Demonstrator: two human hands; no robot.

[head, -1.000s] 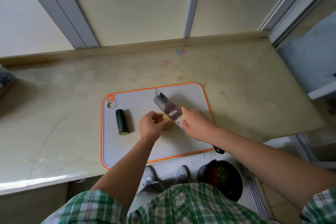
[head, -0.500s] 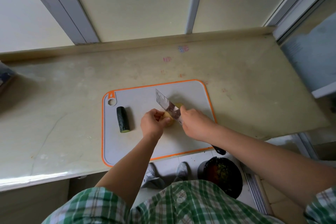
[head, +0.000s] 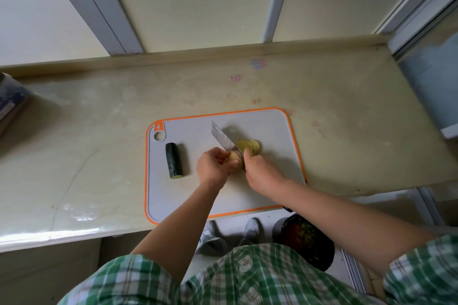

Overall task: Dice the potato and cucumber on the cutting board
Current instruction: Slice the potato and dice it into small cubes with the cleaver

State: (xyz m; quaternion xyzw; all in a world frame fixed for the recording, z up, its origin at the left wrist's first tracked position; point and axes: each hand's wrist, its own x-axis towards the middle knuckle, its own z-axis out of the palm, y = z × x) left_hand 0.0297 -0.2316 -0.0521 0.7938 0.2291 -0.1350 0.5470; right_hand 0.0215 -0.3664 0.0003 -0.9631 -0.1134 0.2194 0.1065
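Head view: left hand (head: 214,166) curls round the uncut potato (head: 232,155) mid cutting board (head: 272,129), right hand (head: 260,172) grips the knife (head: 221,136), blade against the potato (slices (head: 250,146) just right), cucumber (head: 174,160) lying apart near the board's left edge.
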